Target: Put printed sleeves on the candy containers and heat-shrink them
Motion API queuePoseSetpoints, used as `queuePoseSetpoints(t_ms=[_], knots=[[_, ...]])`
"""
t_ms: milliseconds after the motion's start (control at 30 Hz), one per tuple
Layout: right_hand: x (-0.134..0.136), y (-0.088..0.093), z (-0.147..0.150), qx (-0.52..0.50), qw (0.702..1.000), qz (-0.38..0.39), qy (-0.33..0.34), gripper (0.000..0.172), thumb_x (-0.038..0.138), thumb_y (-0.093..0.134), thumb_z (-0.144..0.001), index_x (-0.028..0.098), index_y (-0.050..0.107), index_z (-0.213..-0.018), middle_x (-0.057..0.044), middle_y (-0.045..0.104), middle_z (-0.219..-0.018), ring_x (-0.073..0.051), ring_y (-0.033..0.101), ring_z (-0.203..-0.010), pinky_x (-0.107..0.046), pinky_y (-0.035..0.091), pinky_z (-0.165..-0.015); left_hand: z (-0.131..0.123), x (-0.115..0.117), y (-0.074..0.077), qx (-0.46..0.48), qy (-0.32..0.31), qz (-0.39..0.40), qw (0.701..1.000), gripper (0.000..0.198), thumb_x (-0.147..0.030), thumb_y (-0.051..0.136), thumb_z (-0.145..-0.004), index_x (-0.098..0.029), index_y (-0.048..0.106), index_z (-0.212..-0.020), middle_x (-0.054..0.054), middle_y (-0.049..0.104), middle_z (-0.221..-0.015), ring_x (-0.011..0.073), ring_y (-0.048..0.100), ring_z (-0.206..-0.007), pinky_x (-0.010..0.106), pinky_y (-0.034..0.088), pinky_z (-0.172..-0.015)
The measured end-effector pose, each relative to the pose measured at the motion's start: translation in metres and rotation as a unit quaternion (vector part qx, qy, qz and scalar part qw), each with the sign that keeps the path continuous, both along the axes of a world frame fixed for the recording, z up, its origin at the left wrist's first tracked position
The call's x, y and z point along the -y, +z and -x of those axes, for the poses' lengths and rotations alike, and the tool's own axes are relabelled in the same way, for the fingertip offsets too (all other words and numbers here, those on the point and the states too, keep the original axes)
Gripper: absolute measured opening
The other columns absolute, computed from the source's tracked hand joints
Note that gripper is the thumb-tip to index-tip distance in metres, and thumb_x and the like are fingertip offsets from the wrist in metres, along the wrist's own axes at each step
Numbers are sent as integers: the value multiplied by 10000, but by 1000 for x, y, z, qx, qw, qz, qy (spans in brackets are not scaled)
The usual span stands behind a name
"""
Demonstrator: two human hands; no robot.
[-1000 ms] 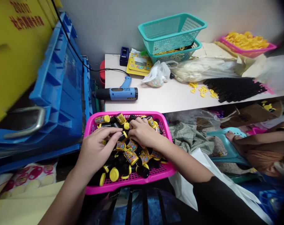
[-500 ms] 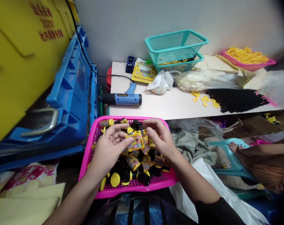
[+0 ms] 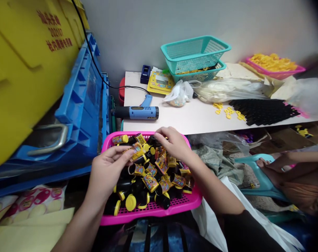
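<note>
My left hand [image 3: 108, 169] pinches a yellow printed label sleeve [image 3: 138, 151] between thumb and fingers, above the left side of a pink basket [image 3: 145, 218]. The sleeve looks flattened and a little blurred. At the basket's far side, my right hand [image 3: 171, 140] has its fingers curled onto a small black bottle [image 3: 152, 140], partly hidden by the fingertips. Black bottles with yellow caps [image 3: 131, 202] fill the basket, several wearing printed yellow sleeves [image 3: 150, 181]. The basket sits in front of my body.
A blue heat gun [image 3: 141, 112] lies on the white table [image 3: 185, 120], its cord running up left. Behind are stacked teal baskets [image 3: 195, 52], a plastic bag [image 3: 180, 93] and black strips [image 3: 263, 111]. Blue crates [image 3: 80, 94] stand left. Another person's bare leg [image 3: 287, 168] shows at right.
My left hand has drawn the label sleeve leftward and turned it. My right hand has moved away from the sleeve to a black bottle at the far side of the basket.
</note>
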State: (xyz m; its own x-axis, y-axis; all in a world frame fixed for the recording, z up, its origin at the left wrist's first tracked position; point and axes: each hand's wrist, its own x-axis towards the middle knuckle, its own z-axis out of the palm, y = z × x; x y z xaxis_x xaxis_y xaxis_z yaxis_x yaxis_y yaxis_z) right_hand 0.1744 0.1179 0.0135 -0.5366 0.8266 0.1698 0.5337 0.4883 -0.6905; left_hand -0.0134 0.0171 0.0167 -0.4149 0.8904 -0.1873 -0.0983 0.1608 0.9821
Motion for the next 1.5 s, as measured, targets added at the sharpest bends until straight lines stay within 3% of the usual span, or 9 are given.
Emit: queuePoseSetpoints(t_ms=[100,300,433,533,700,1100,1333,1433,1500], knots=[[-18,-3,11,145,987,-34,68,89,216,582,-864,174,615,-935,-76,682,-914,-227,546,-912,-346,374,-796,12,-4,-1,4,71,-33,997,275,-340,877,-606,-192,726,-781,-23,725,-648,112,664,-563,174,530,-545],[-9,-26,35,276,944,-116,141,285,112,528,-795,133,575,-1076,-134,679,-1014,-301,498,-1013,-398,338,-812,24,-8,-3,91,71,-22,993,338,-355,917,-513,-182,705,-711,-18,721,-625,112,660,-538,179,545,-538],[-6,-14,14,188,973,-71,111,293,245,606,-817,147,594,-1093,-112,665,-953,-266,544,-946,-413,370,-845,27,-7,-6,107,51,-2,993,346,-366,920,-512,-177,721,-722,-7,715,-603,110,644,-517,171,521,-493],[-5,3,-6,-6,995,71,69,323,344,650,-825,163,595,-1086,-62,648,-909,-180,569,-799,-335,424,-736,27,-8,-10,110,27,10,993,329,-372,918,-525,-170,738,-713,2,711,-585,108,640,-514,165,509,-480],[4,17,-6,-285,915,274,78,346,425,737,-773,175,624,-983,7,610,-809,-90,532,-661,-240,420,-605,20,-10,-15,115,-7,-1,993,312,-355,929,-519,-174,767,-715,27,761,-689,127,698,-623,190,572,-609],[9,0,3,-281,899,317,113,294,336,749,-792,150,652,-998,20,629,-763,-72,555,-642,-213,451,-603,13,-5,-7,116,-59,15,991,333,-398,913,-554,-166,784,-755,81,790,-806,194,734,-696,284,623,-650],[24,-9,16,-283,934,209,59,378,425,802,-735,194,704,-1019,-18,676,-855,-137,614,-774,-291,496,-715,10,-4,-4,119,-98,-22,988,342,-254,899,-615,-213,770,-929,31,786,-890,134,722,-773,198,591,-697],[29,-10,22,-329,915,218,89,350,475,759,-778,214,725,-1008,-49,656,-1031,-160,608,-927,-308,499,-790,6,-2,-4,111,-112,-38,987,292,-221,886,-631,-205,768,-897,25,777,-891,121,711,-783,178,577,-709],[31,-12,26,-363,870,316,108,384,511,709,-820,225,702,-1076,-50,635,-1098,-146,597,-930,-287,498,-776,1,-1,-4,117,-120,-50,985,265,-213,884,-628,-198,769,-866,29,770,-900,128,707,-807,178,576,-716]])
